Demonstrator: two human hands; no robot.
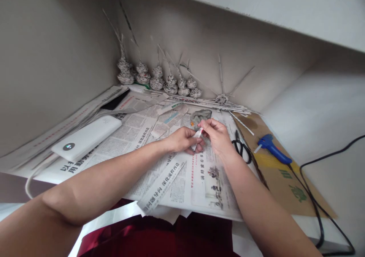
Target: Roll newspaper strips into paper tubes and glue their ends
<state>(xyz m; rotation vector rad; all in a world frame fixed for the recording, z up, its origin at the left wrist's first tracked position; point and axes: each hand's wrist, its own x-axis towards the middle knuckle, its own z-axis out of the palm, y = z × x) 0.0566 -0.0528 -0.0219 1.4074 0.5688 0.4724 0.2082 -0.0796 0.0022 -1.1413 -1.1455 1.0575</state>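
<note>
A small folded piece of newspaper is pinched between my two hands over the newspaper-covered table. My left hand grips it from the left, fingers curled round its lower part. At its upper end, the thumb and fingertips of my right hand close on it. Just beyond my hands lies a crumpled grey cloth with a bit of orange beside it. Black-handled scissors rest to the right of my right hand, and a cut newspaper strip lies below my left hand.
Several gourd-shaped woven paper pieces line the back wall, near a started weave with spread spokes and rolled paper sticks. A white power bank lies left. A blue glue gun with a black cord sits on cardboard at right.
</note>
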